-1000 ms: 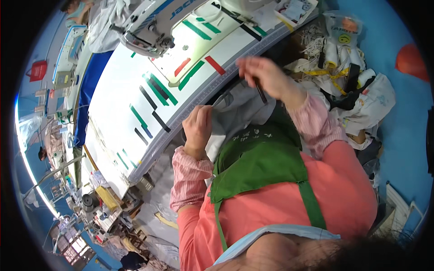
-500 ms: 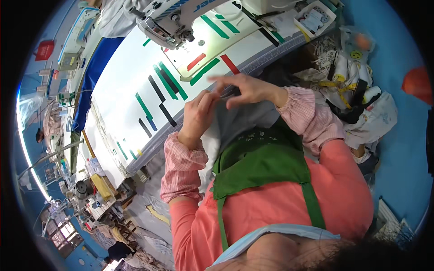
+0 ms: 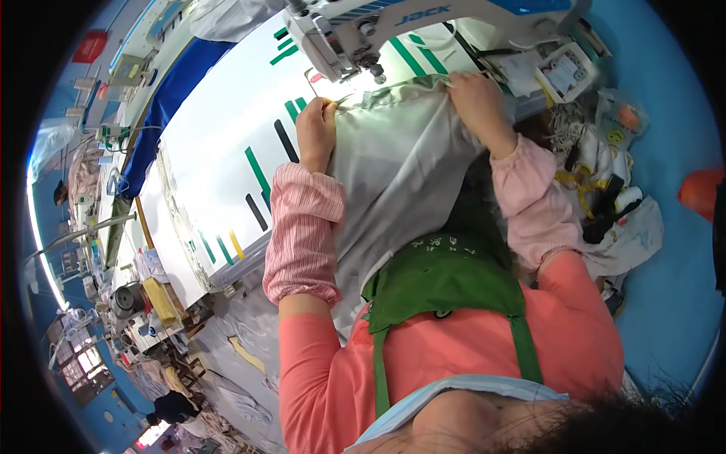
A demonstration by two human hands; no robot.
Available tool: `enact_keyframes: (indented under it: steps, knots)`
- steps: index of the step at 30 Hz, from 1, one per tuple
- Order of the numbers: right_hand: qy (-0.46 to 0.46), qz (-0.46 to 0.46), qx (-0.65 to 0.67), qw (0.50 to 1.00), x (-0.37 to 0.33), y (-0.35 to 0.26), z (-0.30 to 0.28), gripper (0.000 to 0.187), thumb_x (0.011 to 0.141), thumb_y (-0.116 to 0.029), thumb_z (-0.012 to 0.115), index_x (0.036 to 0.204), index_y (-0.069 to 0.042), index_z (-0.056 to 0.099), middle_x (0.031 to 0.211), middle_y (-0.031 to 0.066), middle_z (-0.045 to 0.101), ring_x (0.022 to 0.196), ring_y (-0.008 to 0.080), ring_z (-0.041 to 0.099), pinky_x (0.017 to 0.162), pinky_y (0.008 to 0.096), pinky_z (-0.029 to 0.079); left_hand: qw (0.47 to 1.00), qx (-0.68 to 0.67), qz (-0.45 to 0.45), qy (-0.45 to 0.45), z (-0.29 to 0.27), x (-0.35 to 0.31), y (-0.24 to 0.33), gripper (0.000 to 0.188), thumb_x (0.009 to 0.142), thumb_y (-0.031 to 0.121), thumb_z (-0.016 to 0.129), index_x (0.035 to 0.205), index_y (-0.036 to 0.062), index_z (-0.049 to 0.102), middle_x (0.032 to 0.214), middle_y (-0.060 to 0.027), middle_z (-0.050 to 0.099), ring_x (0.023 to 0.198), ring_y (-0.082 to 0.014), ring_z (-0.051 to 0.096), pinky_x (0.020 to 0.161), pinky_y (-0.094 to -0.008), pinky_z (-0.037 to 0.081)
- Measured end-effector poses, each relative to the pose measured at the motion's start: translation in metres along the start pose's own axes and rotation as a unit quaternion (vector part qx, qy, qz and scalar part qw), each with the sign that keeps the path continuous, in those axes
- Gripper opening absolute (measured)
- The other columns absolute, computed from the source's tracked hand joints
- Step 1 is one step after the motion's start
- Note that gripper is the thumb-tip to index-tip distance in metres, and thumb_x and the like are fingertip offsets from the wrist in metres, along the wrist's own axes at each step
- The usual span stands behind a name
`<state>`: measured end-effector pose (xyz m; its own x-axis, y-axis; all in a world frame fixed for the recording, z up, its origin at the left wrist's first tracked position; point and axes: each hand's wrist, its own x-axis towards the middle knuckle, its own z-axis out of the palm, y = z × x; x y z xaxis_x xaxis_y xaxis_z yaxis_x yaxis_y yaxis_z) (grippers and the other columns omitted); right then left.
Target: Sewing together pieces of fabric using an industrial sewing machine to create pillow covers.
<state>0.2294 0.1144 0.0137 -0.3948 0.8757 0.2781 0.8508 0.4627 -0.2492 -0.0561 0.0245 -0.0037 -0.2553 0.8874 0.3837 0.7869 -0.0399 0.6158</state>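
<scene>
A light grey piece of cloth is stretched between my two hands, its far edge up at the sewing machine and the rest hanging over the table edge toward my apron. My left hand pinches the cloth's left corner beside the needle area. At the right end of that edge, my right hand grips the cloth with its fingers folded over it. The top edge looks gathered and slightly greenish under the lamp. The cloth covers most of the machine's bed plate.
Green and black tape strips mark the white table. A white box of small parts stands at the far right. Thread spools, a yellow tape measure and scraps lie in a heap right of the table. A blue cloth drapes the far left edge.
Both hands, earlier close together in front of the table, have spread apart and moved forward. The grey cloth has come up from my lap onto the machine bed. The view has shifted slightly.
</scene>
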Motion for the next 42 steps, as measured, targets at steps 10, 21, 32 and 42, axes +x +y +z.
enact_keyframes:
  steps: [10, 21, 32, 42]
  knots:
    - [0.069, -0.192, 0.209, 0.956, 0.021, -0.092, 0.052, 0.026, 0.075, -0.022, 0.074, 0.096, -0.009, 0.067, 0.089, 0.0046, 0.064, 0.087, 0.0254, 0.059, 0.081, 0.0397, 0.042, 0.999, -0.003, 0.047, -0.026, 0.0, -0.001, -0.012, 0.009, 0.085, 0.007, 0.065, 0.089, -0.0008, 0.062, 0.08, -0.017, 0.065, 0.069, -0.0318, 0.062, 0.063, -0.0363, 0.049]
    - [0.132, -0.302, 0.152, 0.932, 0.019, -0.095, 0.044, 0.009, 0.074, -0.008, 0.064, 0.083, -0.009, 0.062, 0.084, 0.0028, 0.06, 0.078, 0.0203, 0.059, 0.076, 0.0343, 0.045, 0.998, -0.018, 0.056, -0.034, -0.002, 0.001, -0.011, 0.012, 0.084, 0.006, 0.064, 0.094, 0.002, 0.06, 0.083, -0.0133, 0.063, 0.072, -0.0322, 0.063, 0.063, -0.0388, 0.05]
    - [-0.124, -0.225, 0.351, 0.9, 0.021, -0.098, 0.035, 0.013, 0.082, -0.005, 0.062, 0.093, 0.001, 0.058, 0.078, 0.0142, 0.064, 0.066, 0.0287, 0.064, 0.062, 0.0374, 0.05, 0.993, -0.016, 0.101, -0.051, -0.004, 0.001, -0.01, 0.015, 0.082, 0.003, 0.064, 0.096, 0.0087, 0.06, 0.079, -0.0106, 0.059, 0.068, -0.0306, 0.061, 0.058, -0.038, 0.048]
    - [-0.296, -0.001, 0.466, 0.834, 0.04, -0.095, 0.034, 0.018, 0.09, -0.012, 0.063, 0.104, -0.001, 0.062, 0.068, 0.0025, 0.061, 0.047, 0.0081, 0.051, 0.046, 0.0244, 0.042, 0.984, -0.073, 0.145, -0.069, -0.009, 0.004, -0.002, 0.018, 0.08, 0.001, 0.066, 0.096, 0.0087, 0.064, 0.08, -0.0105, 0.061, 0.069, -0.0299, 0.063, 0.059, -0.0363, 0.05]
